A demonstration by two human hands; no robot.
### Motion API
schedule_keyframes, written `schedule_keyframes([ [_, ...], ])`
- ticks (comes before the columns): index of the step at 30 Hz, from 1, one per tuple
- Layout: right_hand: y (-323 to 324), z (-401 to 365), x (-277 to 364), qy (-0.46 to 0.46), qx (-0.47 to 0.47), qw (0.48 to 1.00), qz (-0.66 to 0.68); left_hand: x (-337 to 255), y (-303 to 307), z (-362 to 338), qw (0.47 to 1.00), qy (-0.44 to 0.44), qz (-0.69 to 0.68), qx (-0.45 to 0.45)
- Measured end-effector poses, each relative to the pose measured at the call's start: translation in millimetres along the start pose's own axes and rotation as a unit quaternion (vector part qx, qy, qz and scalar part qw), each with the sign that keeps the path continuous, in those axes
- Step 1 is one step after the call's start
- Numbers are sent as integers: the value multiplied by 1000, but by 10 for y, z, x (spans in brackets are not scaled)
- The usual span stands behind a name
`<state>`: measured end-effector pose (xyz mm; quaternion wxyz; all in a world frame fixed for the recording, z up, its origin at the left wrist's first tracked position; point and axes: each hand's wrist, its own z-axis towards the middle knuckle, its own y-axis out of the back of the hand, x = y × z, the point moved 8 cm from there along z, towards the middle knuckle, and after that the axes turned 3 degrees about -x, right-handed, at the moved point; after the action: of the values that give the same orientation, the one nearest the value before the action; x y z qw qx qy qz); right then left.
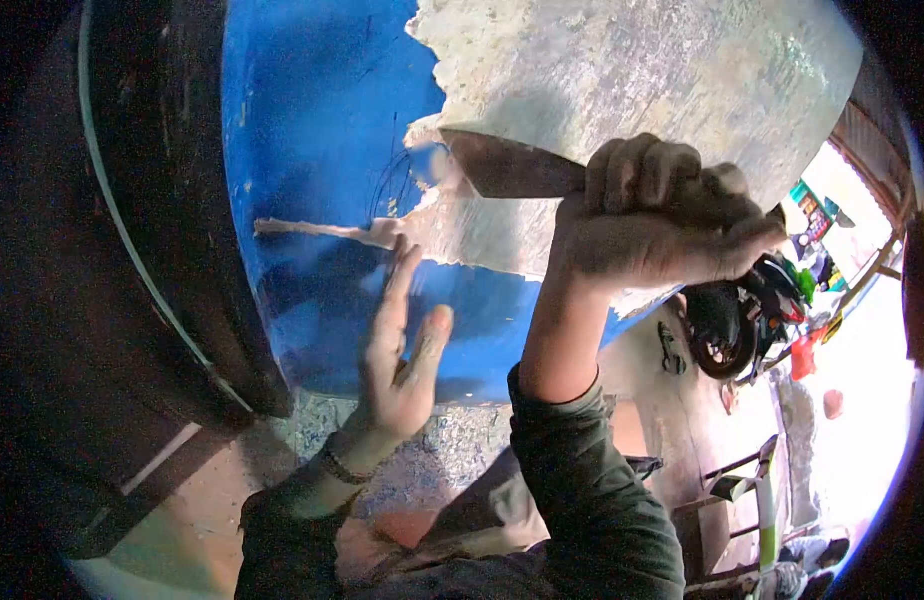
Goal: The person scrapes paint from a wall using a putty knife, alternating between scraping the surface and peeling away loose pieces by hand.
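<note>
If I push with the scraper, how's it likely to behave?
The scraper has a flat, thin-looking blade, so it may flex slightly under pressure. It widens away from the right hand, so a push on one corner could twist it. With fingers wrapped round it, it probably won't slip easily.

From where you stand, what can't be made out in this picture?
In the head view:
Scraper: handle mostly hidden by the right hand.
Blue surface: upper end cut off by the top edge.
Left hand: blurred; fingertip contact unclear.
Colourful items beyond the motorbike: too small to identify.
</note>
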<state>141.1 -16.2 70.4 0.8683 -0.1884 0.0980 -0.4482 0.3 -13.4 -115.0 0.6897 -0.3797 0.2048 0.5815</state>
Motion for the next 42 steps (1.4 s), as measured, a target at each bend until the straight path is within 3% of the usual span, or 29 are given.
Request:
schedule_keyframes([
  [2,48,-2,114,40,11,996,-74,-139,191,117,996,-72,60,-3],
  [4,12,39,194,37,92,993,-71,-343,428,308,977,-113,171,-62],
  [6,20,-2,199,16,54,994,-94,-600,562,536,946,-188,262,-34],
  [8,82,-114,98,-65,29,993,-93,-825,649,705,902,-263,342,-7],
  [9,28,-180,77,-102,89,986,-101,-848,663,781,892,-269,363,3],
  [10,163,-206,67,-140,43,984,-107,-867,663,842,882,-276,382,12],
  [14,-38,-185,80,-222,90,968,-73,-701,543,1009,862,-288,414,53],
  [18,-273,-9,238,-189,102,970,-111,-430,566,1100,836,-319,446,13],
  [20,-350,49,339,-157,113,974,-118,-276,560,1096,768,-349,535,-38],
  [24,-195,37,251,-89,126,982,-110,-217,623,1074,775,-391,486,-104],
  [26,-107,17,80,-141,70,984,-87,-189,698,1058,778,-381,487,-111],
  [30,-274,93,388,-46,95,986,-129,-212,723,1059,785,-399,466,-87],
  [32,-186,47,122,-94,98,990,-42,-207,728,1066,795,-384,462,-77],
  [33,-120,-11,51,-134,92,983,-86,-231,719,1081,795,-386,462,-70],
  [36,-60,-21,257,-106,80,990,-41,-239,727,1085,795,-358,488,-47],
  [37,74,-39,448,-33,-31,998,35,-259,716,1069,791,-358,494,-47],
  [38,54,-16,548,-38,1,999,-21,-301,702,1067,783,-359,505,-51],
  [40,138,-130,255,-72,36,997,15,-417,634,1029,793,-350,497,-32],
  [42,208,-257,168,-80,-21,997,9,-648,592,991,784,-363,501,-48],
])
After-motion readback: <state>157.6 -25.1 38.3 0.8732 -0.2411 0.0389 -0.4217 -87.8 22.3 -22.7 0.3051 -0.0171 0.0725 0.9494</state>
